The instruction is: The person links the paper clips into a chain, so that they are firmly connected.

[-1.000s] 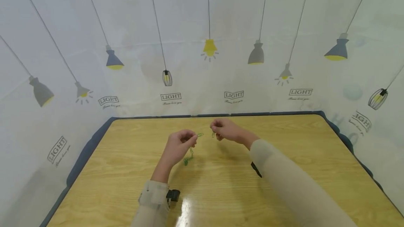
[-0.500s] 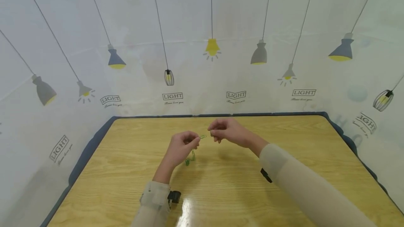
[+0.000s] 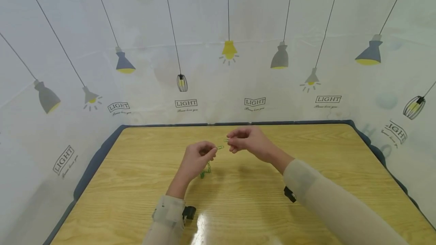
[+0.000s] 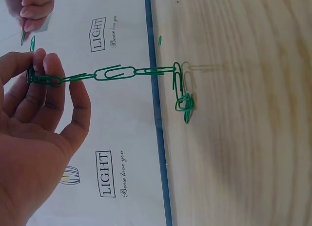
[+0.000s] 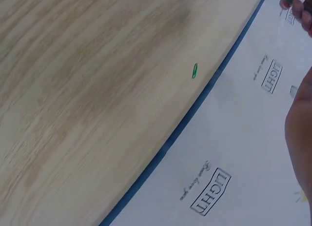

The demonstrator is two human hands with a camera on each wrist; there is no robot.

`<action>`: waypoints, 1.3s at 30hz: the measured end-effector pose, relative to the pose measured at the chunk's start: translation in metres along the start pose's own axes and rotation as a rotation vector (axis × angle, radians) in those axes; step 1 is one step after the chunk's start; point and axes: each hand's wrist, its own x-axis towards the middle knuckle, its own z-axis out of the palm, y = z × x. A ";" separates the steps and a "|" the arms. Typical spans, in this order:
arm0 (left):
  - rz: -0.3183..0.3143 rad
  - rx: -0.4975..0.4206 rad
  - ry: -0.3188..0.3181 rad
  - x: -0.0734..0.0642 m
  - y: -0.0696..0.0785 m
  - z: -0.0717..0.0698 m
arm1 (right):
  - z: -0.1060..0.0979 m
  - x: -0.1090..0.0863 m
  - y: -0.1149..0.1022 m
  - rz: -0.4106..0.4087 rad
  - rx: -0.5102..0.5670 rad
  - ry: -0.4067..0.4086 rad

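Observation:
In the head view my left hand (image 3: 196, 160) pinches the end paper clip (image 3: 220, 147) of a green paper clip chain between thumb and finger. The paper clip chain (image 4: 115, 72) drops from the fingers, and its lower end lies bunched on the table. Just to the right, my right hand (image 3: 254, 143) pinches a single green paper clip (image 3: 226, 140) that points left. A small gap separates the two clips. In the right wrist view the right hand (image 5: 300, 123) shows only along the edge.
One loose green paper clip (image 5: 195, 71) lies on the wooden table (image 3: 136, 184) near its blue far edge (image 5: 183, 124). Behind stands a pale wall covering (image 3: 204, 10) printed with lamps. Each wrist wears a black device (image 3: 189, 212).
The right hand's paper clip hung downward a second ago and now points left. The right forearm has swung out to the right. The left hand keeps its pinch.

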 end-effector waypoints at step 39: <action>0.109 0.095 0.072 -0.002 0.002 0.001 | 0.017 -0.009 -0.004 0.083 -0.086 0.147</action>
